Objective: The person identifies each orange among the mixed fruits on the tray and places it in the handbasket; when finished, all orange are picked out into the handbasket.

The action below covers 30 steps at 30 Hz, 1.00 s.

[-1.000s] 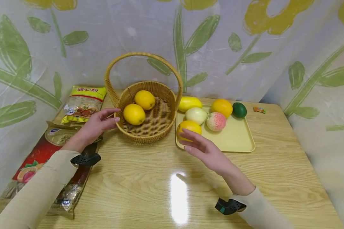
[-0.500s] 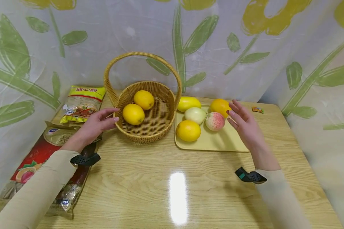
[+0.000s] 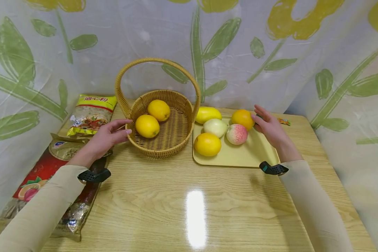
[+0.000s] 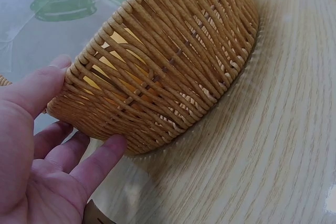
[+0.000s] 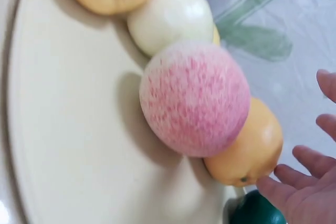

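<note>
My left hand rests its fingertips on the left side of the wicker basket. In the left wrist view its thumb meets the rim, and the fingers lie against the woven outer wall. Two yellow fruits sit inside the basket. Above the right end of the cream tray, my right hand has its fingers extended and spread. Close to its fingertips are an orange and, mostly hidden under the hand, a dark green fruit. Whether the fingers touch either fruit I cannot tell.
The tray also holds a pink-speckled peach, a pale green fruit, a yellow-orange fruit and a long yellow fruit. A small wrapped packet lies beyond it. Food bags lie left of the basket.
My right hand has moved right from over the tray's left fruit to the right end, then farther back and down by the dark green fruit. The left hand stays at the basket.
</note>
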Each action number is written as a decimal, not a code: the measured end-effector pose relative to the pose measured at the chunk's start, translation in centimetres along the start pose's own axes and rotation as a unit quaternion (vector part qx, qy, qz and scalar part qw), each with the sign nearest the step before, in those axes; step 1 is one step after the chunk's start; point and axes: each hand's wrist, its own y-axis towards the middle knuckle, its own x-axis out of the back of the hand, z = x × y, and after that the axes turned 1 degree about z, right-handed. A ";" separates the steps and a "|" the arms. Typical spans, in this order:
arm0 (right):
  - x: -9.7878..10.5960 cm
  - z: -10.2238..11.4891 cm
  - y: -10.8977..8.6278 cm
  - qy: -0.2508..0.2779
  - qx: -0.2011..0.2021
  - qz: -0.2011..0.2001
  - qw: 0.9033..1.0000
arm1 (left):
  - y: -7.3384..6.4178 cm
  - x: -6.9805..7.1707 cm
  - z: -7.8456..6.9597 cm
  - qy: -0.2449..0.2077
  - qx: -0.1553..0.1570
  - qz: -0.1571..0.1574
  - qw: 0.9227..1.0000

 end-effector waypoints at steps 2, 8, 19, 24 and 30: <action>0.2 0.0 0.5 -0.015 -0.004 0.003 1.000 | 0.0 0.0 0.0 0.000 0.000 0.001 1.000; 0.4 -0.2 1.7 -0.036 -0.015 0.014 0.999 | 0.0 -0.1 -0.1 -0.005 0.003 0.004 1.000; 0.2 -0.6 3.5 -0.092 -0.024 0.051 0.994 | -0.1 0.0 -0.2 -0.002 0.004 0.004 1.000; 0.2 -1.2 3.9 -0.129 -0.021 0.061 0.990 | 0.0 0.0 -0.1 0.001 0.003 0.006 1.000; 0.1 -1.3 4.0 -0.107 -0.024 0.074 0.991 | 0.2 0.0 0.0 -0.001 0.010 -0.002 1.000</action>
